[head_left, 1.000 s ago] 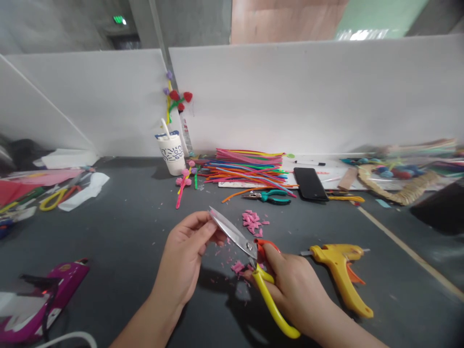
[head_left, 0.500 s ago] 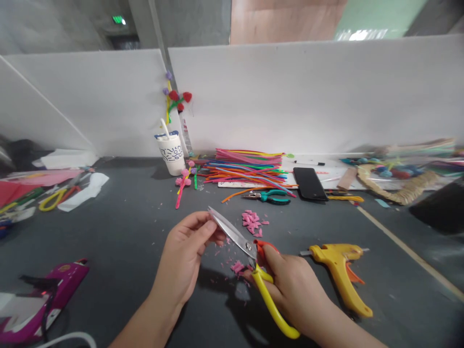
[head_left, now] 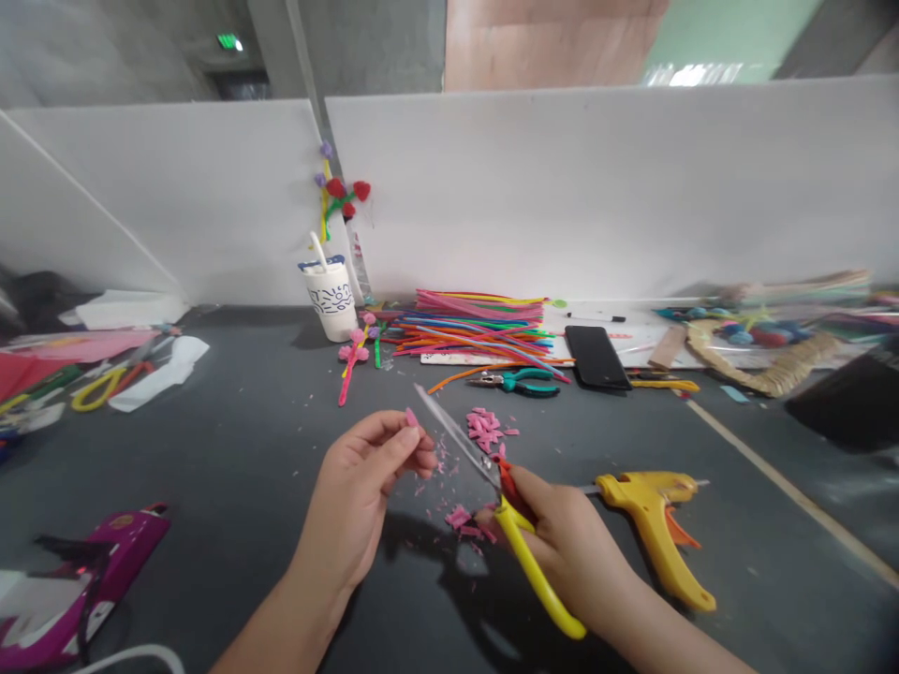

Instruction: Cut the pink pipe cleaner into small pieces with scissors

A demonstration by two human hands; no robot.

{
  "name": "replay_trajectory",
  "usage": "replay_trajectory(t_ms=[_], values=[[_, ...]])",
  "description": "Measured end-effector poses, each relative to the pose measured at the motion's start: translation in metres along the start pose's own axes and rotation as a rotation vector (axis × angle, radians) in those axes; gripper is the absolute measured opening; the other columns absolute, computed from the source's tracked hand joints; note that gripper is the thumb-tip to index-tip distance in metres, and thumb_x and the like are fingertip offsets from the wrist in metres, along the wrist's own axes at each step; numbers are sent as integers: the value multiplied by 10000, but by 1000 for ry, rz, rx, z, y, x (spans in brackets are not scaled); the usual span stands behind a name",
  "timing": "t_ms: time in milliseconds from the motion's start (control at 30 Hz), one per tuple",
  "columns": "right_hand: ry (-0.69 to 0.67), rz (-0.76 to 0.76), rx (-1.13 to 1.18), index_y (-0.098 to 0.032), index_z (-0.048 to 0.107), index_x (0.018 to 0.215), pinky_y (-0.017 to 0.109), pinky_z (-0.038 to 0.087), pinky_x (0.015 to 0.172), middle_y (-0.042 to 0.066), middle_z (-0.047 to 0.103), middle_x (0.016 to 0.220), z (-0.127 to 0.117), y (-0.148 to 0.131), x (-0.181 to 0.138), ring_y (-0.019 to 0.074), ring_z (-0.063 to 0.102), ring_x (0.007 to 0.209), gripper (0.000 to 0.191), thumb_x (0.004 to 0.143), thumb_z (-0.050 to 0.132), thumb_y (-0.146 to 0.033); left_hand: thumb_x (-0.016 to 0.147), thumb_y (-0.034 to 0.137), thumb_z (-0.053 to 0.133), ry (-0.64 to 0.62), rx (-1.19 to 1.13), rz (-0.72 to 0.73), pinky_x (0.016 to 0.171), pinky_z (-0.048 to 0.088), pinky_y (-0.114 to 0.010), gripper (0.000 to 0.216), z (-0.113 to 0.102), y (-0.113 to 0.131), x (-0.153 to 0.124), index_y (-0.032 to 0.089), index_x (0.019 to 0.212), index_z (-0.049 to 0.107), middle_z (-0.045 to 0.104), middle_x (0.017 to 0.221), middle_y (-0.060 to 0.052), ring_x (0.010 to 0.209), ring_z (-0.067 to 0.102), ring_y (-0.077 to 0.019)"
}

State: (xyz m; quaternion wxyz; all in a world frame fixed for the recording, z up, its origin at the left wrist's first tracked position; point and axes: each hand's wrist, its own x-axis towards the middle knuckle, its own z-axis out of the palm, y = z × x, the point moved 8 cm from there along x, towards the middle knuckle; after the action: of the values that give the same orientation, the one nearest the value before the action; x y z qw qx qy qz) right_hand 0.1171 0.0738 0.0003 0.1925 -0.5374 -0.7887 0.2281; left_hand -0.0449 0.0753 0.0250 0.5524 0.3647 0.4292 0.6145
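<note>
Between thumb and fingertips, my left hand (head_left: 369, 477) pinches a small pink piece (head_left: 411, 418), its tip poking out above the thumb. My right hand (head_left: 562, 538) is closed around the scissors (head_left: 537, 571), which have one yellow and one red handle. Their blades, smeared by motion, point up and left, a little to the right of the pink piece and apart from it. Behind the blades lies a pile of cut pink pieces (head_left: 484, 429). A second small heap of pink scraps (head_left: 460, 518) lies under the scissors, with tiny pink bits scattered around.
Colourful pipe cleaners (head_left: 478, 328) lie at the back beside a white cup (head_left: 331, 300). Teal-handled pliers (head_left: 523, 381) and a phone (head_left: 596, 356) are in front. A yellow glue gun (head_left: 653, 515) rests at right, a magenta device (head_left: 105, 580) at left. A pink pipe-cleaner flower (head_left: 351, 356) lies near the cup.
The scissors have moved right and slightly up, away from my left fingertips. The pink piece in my left hand now shows. My left hand has hardly moved.
</note>
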Motion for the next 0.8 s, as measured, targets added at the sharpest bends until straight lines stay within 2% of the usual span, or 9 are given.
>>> replay_trajectory(t_ms=[167, 300, 500, 667, 800], values=[[-36, 86, 443, -191, 446, 623, 187, 295, 404, -46, 465, 526, -1, 3, 3, 72, 371, 418, 170, 737, 462, -316, 731, 206, 597, -127, 88, -134, 569, 443, -192, 68, 15, -15, -4, 142, 710, 608, 619, 654, -1, 570, 560, -84], [-59, 211, 677, -195, 516, 728, 168, 282, 324, -67, 484, 484, 0, 8, 0, 50, 341, 317, 124, 724, 478, -313, 733, 209, 587, -283, 169, -277, 553, 429, -203, 72, 32, -37, -12, 143, 705, 591, 607, 613, -5, 562, 549, -97], [-120, 226, 779, -196, 510, 690, 144, 270, 290, -76, 480, 437, 1, 9, 0, 43, 362, 290, 138, 740, 494, -324, 720, 236, 603, -421, 281, -359, 544, 417, -207, 120, 47, -53, -23, 138, 653, 583, 594, 617, -5, 535, 512, -83], [-171, 245, 807, -187, 478, 645, 133, 248, 271, -81, 472, 423, 8, 9, -1, 32, 338, 274, 89, 718, 488, -237, 701, 237, 617, -437, 328, -382, 529, 405, -202, 125, 48, -55, -24, 135, 642, 576, 594, 578, -4, 514, 504, -80], [-183, 234, 796, -182, 475, 645, 132, 254, 271, -84, 458, 418, 8, 8, -2, 33, 344, 278, 102, 719, 493, -250, 673, 236, 630, -435, 355, -382, 511, 396, -209, 135, 47, -56, -24, 132, 612, 570, 588, 566, -6, 488, 490, -80]])
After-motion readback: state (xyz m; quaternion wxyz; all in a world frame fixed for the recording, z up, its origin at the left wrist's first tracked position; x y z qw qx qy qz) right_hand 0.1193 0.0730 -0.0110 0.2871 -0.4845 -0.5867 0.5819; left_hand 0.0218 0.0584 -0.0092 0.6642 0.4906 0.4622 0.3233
